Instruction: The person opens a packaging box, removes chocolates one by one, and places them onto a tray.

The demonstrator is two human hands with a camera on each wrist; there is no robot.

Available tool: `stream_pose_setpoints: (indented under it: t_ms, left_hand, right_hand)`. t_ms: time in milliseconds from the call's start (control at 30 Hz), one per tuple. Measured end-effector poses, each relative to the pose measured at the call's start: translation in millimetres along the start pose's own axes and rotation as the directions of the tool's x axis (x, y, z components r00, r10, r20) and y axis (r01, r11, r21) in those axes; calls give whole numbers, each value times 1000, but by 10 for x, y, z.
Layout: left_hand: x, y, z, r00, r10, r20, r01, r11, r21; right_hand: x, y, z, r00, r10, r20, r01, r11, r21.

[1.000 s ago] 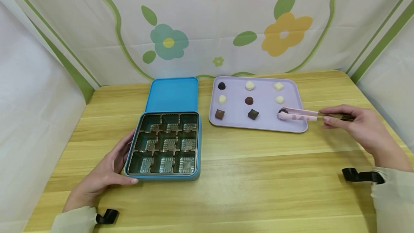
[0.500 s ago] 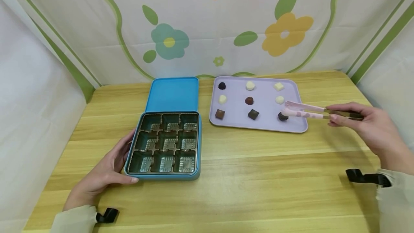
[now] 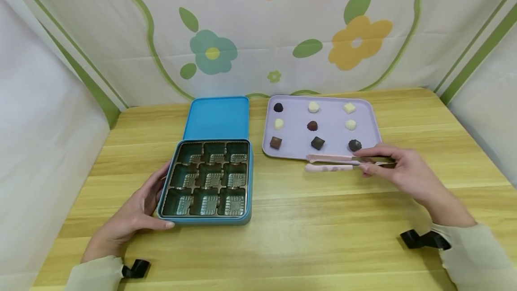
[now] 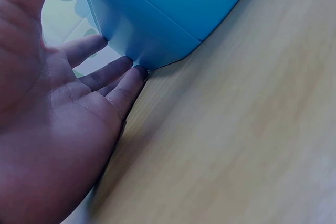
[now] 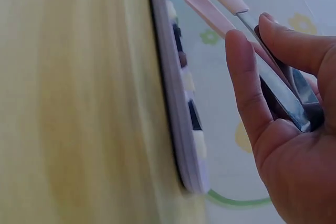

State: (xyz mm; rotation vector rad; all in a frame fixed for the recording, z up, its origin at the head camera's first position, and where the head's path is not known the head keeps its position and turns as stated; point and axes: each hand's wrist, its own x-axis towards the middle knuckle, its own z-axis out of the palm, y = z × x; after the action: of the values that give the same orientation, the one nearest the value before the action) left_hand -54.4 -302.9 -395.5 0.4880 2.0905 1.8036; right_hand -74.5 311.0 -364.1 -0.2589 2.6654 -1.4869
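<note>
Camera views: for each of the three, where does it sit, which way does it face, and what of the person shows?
Head: above the table, looking forward and down at the blue tin, lilac tray, tongs; both hands and sleeves show.
Left wrist: low at the tabletop, facing the tin's corner; left hand, fingertips touching it.
Right wrist: low beside the tray's edge; right hand holding the tongs.
Shared: head and left wrist show the tin; head and right wrist show tray and tongs.
</note>
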Motion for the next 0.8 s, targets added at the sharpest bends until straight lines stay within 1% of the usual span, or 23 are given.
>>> stream_pose_setpoints:
  t_ms: [133, 233, 300, 500, 600, 800]
  left_hand:
    - [0, -4, 2, 1000, 3, 7, -3, 1000, -4]
    - [-2, -10, -6, 1000, 14, 15, -14, 1000, -3]
    - [-1, -12, -11, 1000, 18, 15, -18, 1000, -2]
    - [-6, -23, -14, 1000, 21, 13, -21, 1000, -4]
    - [-8, -29, -12, 1000, 25, 16, -25, 1000, -7]
    - [0, -27, -15, 1000, 26, 8, -26, 1000, -3]
  right_hand:
    - [-5, 30, 99, 999, -37, 15, 38, 996, -76]
    - [-9, 42, 133, 998, -54, 17, 56, 987, -152]
    - [-5, 35, 149, 998, -66, 22, 69, 980, -184]
    - [10, -2, 179, 995, -89, 47, 100, 947, -306]
    - [12, -11, 188, 995, -87, 57, 101, 937, -334]
    - [19, -7, 188, 995, -85, 56, 99, 933, -345]
